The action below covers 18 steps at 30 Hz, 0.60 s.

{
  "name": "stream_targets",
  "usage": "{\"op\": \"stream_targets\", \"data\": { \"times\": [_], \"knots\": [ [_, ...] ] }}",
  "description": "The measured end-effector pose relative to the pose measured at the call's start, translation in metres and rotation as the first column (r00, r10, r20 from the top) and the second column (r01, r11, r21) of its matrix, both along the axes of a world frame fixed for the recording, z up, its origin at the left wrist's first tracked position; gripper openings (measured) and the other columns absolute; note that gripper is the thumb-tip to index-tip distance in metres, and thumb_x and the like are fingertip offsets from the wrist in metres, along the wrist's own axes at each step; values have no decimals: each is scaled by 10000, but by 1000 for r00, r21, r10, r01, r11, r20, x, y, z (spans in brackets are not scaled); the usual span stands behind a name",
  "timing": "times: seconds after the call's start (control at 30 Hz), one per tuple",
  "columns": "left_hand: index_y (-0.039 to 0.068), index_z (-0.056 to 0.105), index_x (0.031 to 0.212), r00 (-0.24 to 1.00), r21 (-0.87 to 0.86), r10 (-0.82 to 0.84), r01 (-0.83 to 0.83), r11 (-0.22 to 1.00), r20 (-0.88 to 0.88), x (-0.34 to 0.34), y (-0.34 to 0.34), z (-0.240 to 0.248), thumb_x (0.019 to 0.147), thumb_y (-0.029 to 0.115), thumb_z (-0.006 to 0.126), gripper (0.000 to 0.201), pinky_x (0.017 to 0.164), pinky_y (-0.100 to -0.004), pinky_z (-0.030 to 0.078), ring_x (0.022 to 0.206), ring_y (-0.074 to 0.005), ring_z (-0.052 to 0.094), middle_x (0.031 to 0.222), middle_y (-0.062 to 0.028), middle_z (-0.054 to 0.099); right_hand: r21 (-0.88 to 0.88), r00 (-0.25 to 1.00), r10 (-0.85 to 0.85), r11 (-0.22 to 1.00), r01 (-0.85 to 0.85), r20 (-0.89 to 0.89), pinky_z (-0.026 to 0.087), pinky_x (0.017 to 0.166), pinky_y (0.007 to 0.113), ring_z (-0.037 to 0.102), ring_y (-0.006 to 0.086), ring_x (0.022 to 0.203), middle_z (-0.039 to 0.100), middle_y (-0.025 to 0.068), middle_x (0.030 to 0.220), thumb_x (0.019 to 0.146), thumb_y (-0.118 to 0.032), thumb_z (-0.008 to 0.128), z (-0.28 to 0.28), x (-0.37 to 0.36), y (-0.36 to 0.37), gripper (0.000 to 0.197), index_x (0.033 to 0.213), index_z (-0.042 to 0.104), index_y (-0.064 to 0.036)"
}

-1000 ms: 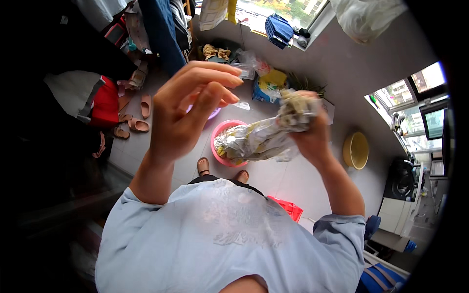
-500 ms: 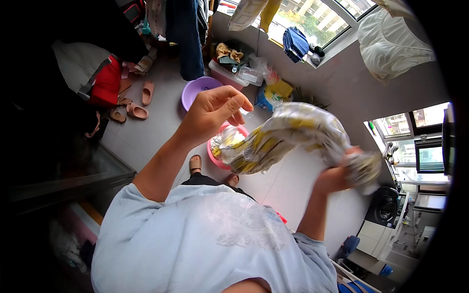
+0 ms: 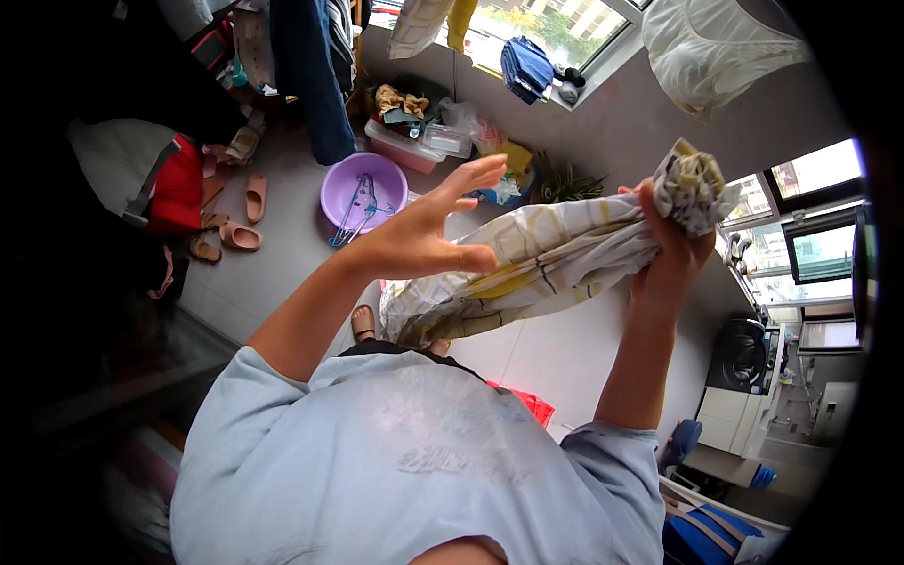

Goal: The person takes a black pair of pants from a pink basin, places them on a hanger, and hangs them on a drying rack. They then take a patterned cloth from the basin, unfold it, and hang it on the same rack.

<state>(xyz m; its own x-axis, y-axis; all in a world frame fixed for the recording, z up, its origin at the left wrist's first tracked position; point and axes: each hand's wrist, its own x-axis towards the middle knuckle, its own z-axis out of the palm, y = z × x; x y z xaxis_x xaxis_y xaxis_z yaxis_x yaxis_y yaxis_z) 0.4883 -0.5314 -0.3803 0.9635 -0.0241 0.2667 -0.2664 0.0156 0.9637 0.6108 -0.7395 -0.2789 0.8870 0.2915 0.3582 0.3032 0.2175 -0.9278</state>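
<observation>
My right hand (image 3: 670, 235) is closed round the bunched end of a long white cloth with a yellow and grey pattern (image 3: 537, 259), raised on the right. A crumpled wad of it sticks up above the fist. From there the cloth stretches left and down, its lower end spreading out in front of my feet. Close over the cloth's left part is my left hand (image 3: 438, 226), fingers and thumb spread, gripping nothing. Whether it touches the cloth is hard to tell. The pink basin below is almost wholly hidden behind the cloth.
A purple basin (image 3: 331, 200) holding blue hangers (image 3: 363, 202) stands on the floor, ahead and left. Beyond it are a lidded pink box (image 3: 405, 151) and a plant (image 3: 565, 184). Pink slippers (image 3: 240, 235) lie at left. Clothes hang overhead, including jeans (image 3: 313, 85); a washing machine (image 3: 739, 353) is at right.
My right hand has risen with the cloth, which has gone from a swinging arc to a straighter stretch. My left hand's fingers have spread. More of the purple basin shows; the pink basin became covered.
</observation>
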Motion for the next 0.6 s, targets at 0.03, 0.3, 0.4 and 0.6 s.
{"op": "stream_targets", "data": {
  "times": [0.03, 0.3, 0.4, 0.6],
  "knots": [
    [113, 107, 1481, 998, 42, -20, 18, 999, 51, 6, -3, 3, 609, 649, 755, 1212, 1104, -478, 233, 1397, -289, 225, 1502, -164, 221, 44, 1000, 25, 999, -26, 12, 533, 776, 330, 630, 171, 773, 620, 70, 862, 706, 27, 742, 10, -3, 3, 332, 994, 577, 23],
    [87, 204, 1447, 957, -57, -287, 285, 957, -40, 34, -30, 38, 501, 411, 896, 1216, 1089, -379, 276, 1326, -280, 310, 1443, -155, 286, 195, 911, 91, 964, -182, 402, 485, 925, 422, 585, 258, 1015, 569, 184, 1126, 941, -179, 500, 47, 1, 28, 307, 1148, 599, 26],
    [51, 507, 1205, 968, 102, -223, 234, 967, -114, 51, -40, 70, 553, 321, 874, 795, 966, -368, 394, 1114, -237, 487, 1191, -128, 510, 562, 936, 351, 773, -293, 5, 495, 737, 334, 582, 204, 815, 562, 114, 970, 895, -198, 568, 75, -11, 69, 226, 1059, 572, -43],
    [54, 669, 936, 990, -233, 137, -138, 963, -20, 86, -50, 130, 687, 192, 793, 310, 728, -342, 525, 753, -171, 647, 824, -67, 669, 277, 842, 441, 805, -524, 311, 453, 855, 397, 564, 202, 994, 591, 124, 1037, 852, -283, 639, 143, -8, 73, 403, 1140, 505, -35]
  ]
}}
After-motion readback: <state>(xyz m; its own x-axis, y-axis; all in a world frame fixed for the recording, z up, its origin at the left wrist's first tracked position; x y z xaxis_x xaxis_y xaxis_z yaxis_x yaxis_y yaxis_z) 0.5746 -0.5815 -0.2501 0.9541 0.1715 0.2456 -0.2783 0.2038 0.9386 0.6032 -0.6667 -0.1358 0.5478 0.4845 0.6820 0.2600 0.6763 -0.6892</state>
